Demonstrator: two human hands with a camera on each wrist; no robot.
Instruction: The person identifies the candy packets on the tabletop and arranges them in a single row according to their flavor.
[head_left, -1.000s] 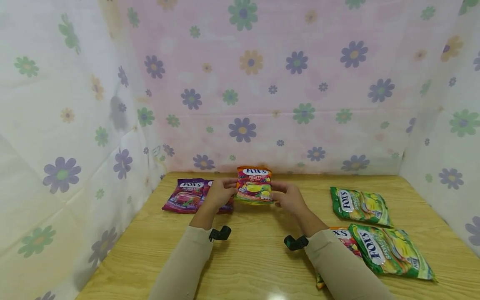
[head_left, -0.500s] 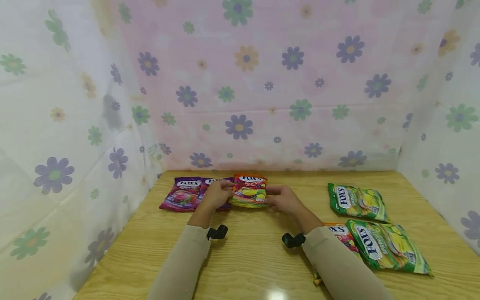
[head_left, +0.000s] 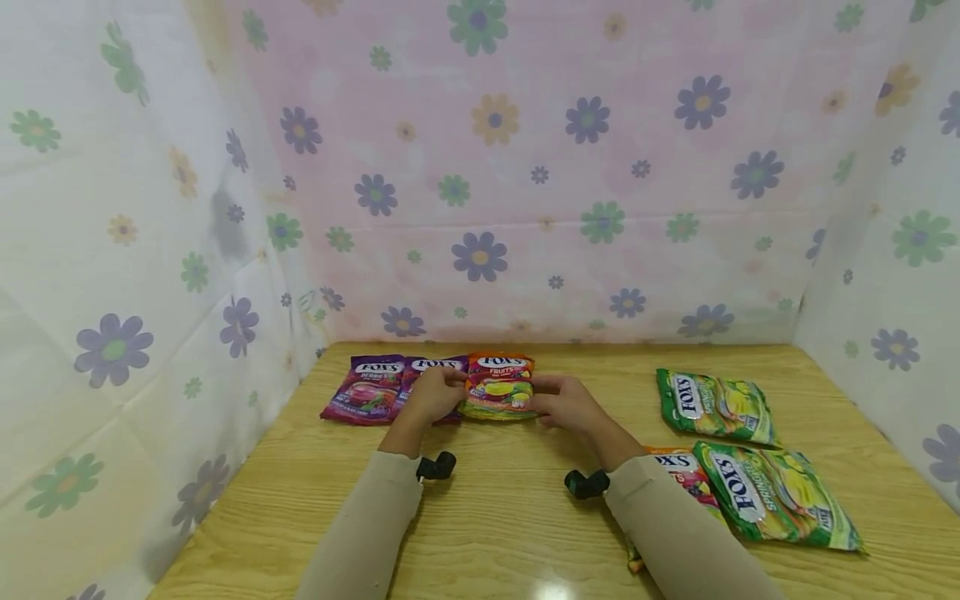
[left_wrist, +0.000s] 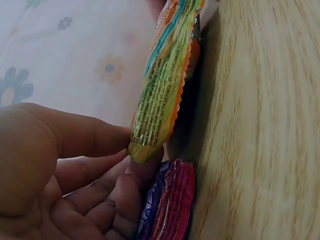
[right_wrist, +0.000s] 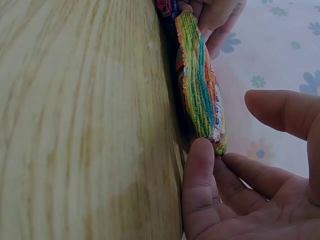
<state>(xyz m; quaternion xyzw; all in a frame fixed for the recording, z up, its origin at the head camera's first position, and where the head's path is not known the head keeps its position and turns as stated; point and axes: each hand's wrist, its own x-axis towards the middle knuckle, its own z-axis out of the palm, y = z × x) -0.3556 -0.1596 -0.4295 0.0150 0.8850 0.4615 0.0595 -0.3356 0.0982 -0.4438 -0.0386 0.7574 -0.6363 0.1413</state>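
Red-orange plastic candy bag (head_left: 498,390) came down near the tabletop (head_left: 510,517), just beside two purple plastic candy bags (head_left: 366,390); row looked like three.
Left hand (head_left: 431,396) pinched its edge; right hand (head_left: 570,406) touched the opposite edge, thumb clear. Also visible: one second red-orange bag (head_left: 687,477), partly covered; two green plastic candy bags (head_left: 723,408).

You are in a small draped booth (head_left: 161,275): flower-printed sheets (head_left: 540,204) line the left, right and far sides around your wood-grain bench (head_left: 510,521). What building surrounds it cannot be told.
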